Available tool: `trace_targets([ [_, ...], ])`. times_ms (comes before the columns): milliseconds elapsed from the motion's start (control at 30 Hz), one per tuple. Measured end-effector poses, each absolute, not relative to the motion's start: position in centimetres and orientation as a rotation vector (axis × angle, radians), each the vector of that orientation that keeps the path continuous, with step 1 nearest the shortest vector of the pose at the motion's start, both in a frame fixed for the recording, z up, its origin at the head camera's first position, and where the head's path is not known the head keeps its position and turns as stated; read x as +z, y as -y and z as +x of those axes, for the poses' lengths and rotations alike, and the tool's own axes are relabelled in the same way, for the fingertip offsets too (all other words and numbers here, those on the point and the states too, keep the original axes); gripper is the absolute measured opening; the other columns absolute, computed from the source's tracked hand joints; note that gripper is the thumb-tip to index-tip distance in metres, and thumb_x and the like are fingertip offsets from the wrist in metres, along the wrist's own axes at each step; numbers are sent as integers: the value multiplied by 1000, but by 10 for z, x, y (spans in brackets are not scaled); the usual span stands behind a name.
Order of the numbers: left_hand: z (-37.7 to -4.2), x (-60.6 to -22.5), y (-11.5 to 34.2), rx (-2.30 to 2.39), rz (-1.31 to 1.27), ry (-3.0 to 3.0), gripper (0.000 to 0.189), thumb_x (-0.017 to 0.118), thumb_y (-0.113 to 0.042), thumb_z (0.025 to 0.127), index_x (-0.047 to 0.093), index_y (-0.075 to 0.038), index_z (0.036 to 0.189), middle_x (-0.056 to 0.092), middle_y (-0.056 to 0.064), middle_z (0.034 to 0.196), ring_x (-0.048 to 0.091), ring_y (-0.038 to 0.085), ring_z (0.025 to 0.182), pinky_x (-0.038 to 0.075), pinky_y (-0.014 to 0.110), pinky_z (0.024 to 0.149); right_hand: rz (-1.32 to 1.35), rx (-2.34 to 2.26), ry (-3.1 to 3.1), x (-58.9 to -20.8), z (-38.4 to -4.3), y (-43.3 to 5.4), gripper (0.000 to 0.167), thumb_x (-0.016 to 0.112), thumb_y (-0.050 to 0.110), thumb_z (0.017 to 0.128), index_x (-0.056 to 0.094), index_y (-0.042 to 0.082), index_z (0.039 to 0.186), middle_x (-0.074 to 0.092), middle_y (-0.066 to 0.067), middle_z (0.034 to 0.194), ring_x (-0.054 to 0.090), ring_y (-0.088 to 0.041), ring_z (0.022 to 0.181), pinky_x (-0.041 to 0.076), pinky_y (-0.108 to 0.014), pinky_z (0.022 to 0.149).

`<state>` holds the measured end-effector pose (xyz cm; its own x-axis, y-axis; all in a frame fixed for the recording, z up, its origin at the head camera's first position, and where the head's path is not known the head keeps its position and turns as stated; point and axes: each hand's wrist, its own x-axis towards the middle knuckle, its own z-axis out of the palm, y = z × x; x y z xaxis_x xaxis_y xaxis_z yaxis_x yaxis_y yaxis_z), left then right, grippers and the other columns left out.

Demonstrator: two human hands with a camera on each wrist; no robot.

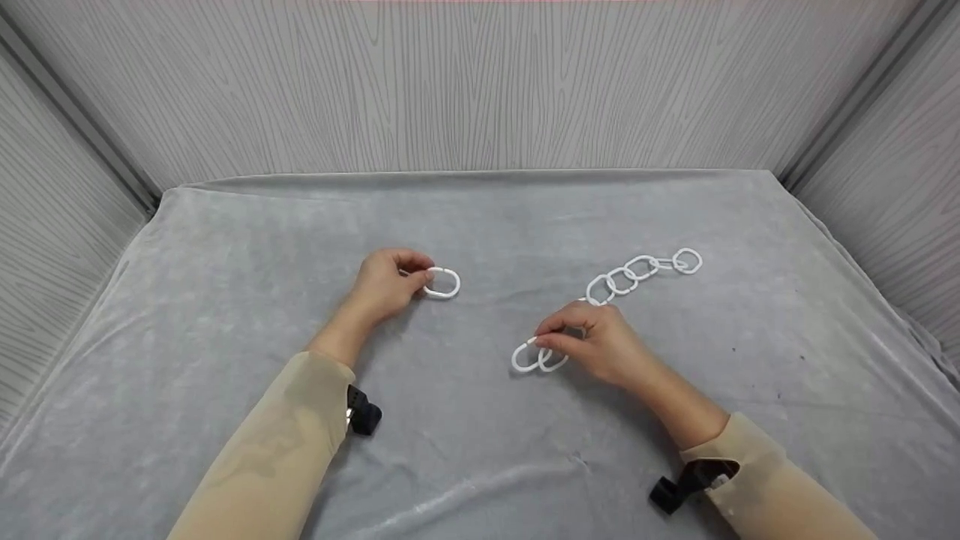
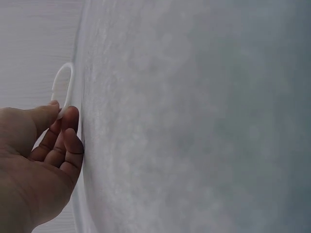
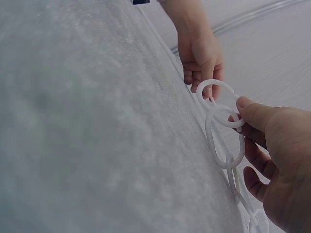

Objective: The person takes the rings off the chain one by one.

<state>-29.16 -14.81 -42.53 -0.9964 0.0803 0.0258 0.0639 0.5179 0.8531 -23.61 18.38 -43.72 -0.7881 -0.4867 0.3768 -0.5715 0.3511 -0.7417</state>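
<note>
Between thumb and forefinger, my left hand pinches a single white oval plastic link. The left wrist view shows that link pointing away from the fingertips, with a small gap in its side. To the right and nearer me, my right hand pinches the end link of a white plastic chain. A second link hangs through it below the fingers in the right wrist view. Beyond the hand, the rest of the chain trails toward the far right on the cloth. The two hands are apart.
A wrinkled grey cloth covers the table. Grey wood-grain panels rise behind it and on both sides. Each wrist carries a black camera, and a few dark specks dot the cloth at right.
</note>
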Motion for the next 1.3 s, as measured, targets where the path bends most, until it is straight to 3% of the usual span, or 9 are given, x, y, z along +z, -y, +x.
trace_targets([
  [167, -293, -427, 148, 1565, 105, -2693, 17, 70, -3, 100, 75, 4, 114, 73, 12, 101, 65, 17, 81, 54, 20, 70, 978, 1425, 2527, -437, -236, -184, 7, 88, 12, 87, 84, 13, 93, 77, 5, 89, 69, -12, 87, 54, -25, 81],
  [467, -293, -428, 150, 1503, 67, -2731, 18, 73, -6, 100, 76, 0, 117, 72, 12, 107, 60, 22, 97, 48, 28, 82, 967, 1420, 2543, -435, -234, -184, 7, 88, 12, 87, 84, 14, 93, 77, 7, 90, 69, -12, 87, 53, -23, 80],
  [767, -292, -427, 152, 1484, 67, -2746, 23, 74, -9, 100, 76, 0, 122, 73, 14, 116, 64, 27, 106, 50, 36, 93, 968, 1418, 2534, -436, -235, -183, 7, 88, 12, 88, 84, 13, 94, 77, 6, 89, 69, -12, 86, 53, -24, 80],
  [1300, -279, -418, 147, 1632, 103, -2782, 25, 74, -8, 99, 76, -2, 124, 74, 12, 119, 65, 26, 107, 51, 35, 93, 942, 1429, 2560, -435, -235, -183, 7, 88, 13, 88, 84, 14, 94, 77, 8, 90, 70, -12, 88, 56, -33, 82],
])
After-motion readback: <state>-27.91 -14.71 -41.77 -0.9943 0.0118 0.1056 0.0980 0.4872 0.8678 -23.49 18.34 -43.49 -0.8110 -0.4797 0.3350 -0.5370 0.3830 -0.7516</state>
